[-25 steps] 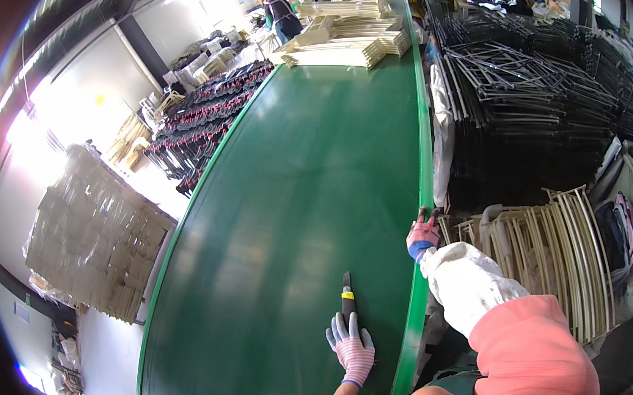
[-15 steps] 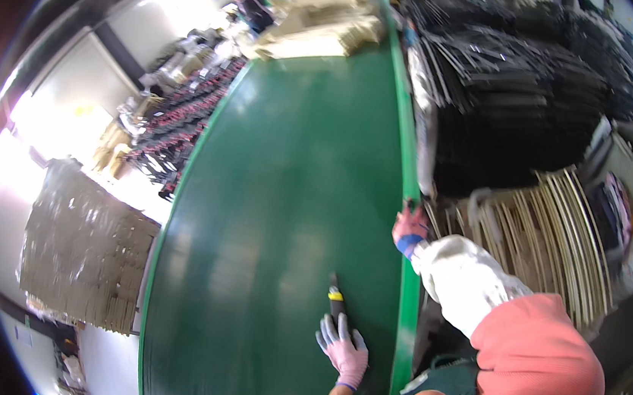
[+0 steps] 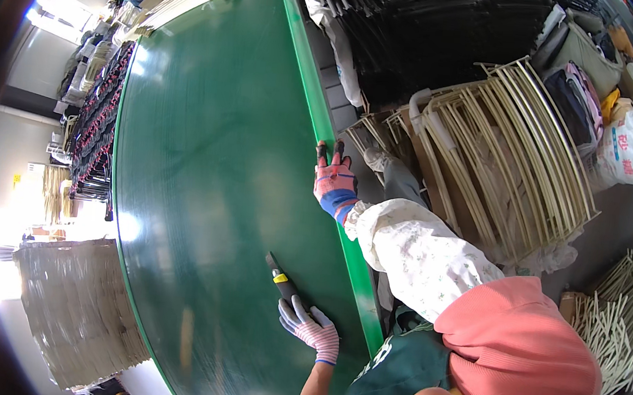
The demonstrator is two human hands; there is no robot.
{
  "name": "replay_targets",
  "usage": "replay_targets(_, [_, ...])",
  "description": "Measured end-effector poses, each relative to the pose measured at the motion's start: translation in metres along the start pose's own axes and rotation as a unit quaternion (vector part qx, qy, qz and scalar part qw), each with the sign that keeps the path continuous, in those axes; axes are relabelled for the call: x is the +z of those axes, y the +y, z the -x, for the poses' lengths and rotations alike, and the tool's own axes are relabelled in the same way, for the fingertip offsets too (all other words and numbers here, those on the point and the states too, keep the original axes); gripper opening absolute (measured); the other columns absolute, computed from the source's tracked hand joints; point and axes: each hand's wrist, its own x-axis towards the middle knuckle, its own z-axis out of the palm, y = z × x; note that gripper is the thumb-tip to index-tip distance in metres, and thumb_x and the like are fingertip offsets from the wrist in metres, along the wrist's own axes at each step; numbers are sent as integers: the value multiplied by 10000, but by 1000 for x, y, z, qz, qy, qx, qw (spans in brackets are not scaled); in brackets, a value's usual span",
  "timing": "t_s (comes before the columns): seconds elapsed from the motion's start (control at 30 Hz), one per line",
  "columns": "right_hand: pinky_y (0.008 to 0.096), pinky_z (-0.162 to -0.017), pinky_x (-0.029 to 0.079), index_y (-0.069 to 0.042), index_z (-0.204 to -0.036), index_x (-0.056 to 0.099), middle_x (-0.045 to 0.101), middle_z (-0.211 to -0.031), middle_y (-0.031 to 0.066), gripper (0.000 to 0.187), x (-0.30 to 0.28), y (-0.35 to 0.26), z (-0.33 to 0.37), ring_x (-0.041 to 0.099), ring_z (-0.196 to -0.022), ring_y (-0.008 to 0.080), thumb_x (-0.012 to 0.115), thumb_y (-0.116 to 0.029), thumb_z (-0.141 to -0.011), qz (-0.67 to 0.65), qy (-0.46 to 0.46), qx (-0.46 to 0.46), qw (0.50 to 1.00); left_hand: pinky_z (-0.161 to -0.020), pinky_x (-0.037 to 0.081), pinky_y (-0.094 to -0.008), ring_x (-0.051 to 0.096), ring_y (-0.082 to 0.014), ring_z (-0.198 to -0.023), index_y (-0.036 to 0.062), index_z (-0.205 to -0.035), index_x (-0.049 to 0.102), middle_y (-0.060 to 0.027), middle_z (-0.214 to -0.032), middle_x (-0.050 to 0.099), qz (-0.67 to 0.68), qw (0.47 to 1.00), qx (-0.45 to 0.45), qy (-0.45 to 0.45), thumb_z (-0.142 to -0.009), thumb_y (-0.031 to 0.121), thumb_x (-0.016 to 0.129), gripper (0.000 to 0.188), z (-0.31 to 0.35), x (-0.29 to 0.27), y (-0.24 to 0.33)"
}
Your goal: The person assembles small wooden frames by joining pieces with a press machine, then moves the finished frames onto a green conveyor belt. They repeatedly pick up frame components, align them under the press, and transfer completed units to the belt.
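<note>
Red printed characters stand on a white bag (image 3: 631,155), well beyond the right edge of the green worktop (image 3: 211,187); white lettering, partly hidden in folds, marks the dark green apron (image 3: 411,363) near that edge's lower end.

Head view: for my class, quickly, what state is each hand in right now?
Left hand: at the handle end of the black-and-yellow knife; whether gripping cannot be told.
Right hand: open, resting on the green rail.
</note>
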Motion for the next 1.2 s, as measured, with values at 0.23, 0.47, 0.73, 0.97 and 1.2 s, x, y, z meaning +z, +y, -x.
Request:
replay_targets(0.23, [464, -770, 519, -46, -1334, 469, 440, -1306, 358, 485, 14, 4, -2, 547, -1036, 501, 487, -126, -856, 41, -108, -7, 993, -1080, 224, -581, 317, -467, -1287, 40, -1369, 394, -283, -1414, 330, 1, 1000, 0, 9, -816, 112, 523, 572, 4, 5, -5])
replay_targets(0.47, [477, -788, 516, -24, -1282, 476, 486, -1243, 356, 440, 11, -1, -7, 580, -995, 473, 483, -140, -858, 10, -63, 32, 997, -1080, 229, -571, 324, -464, -1282, 46, -1368, 393, -281, -1414, 331, 6, 1000, 3, 7, -812, 97, 527, 573, 3, 0, 0])
replay_targets(0.73, [461, -736, 523, -58, -1307, 488, 424, -1314, 332, 442, 5, 0, -5, 560, -974, 465, 495, -232, -901, 0, -13, 21, 1000, -1083, 221, -579, 321, -468, -1285, 27, -1353, 390, -287, -1411, 328, 16, 1000, 0, 8, -801, 101, 526, 573, 10, 10, -15])
replay_targets(0.97, [409, -775, 503, -91, -1418, 365, 403, -1316, 307, 595, 14, 3, 1, 536, -997, 404, 548, -213, -866, 29, -63, 16, 998, -1095, 254, -500, 325, -433, -1302, -8, -1348, 415, -270, -1398, 359, -13, 991, -106, -87, -795, 82, 599, 590, -68, 0, 41])
replay_targets(1.2, [531, -995, 377, -125, -1446, 328, 472, -1257, 238, 667, 18, 4, -3, 493, -1123, 429, 531, -344, -850, 13, 91, -16, 996, -1135, -20, -575, 78, -441, -1422, -80, -1429, 194, -310, -1506, 123, 58, 987, -39, -146, -669, 628, 693, 1153, -51, 4, 73])
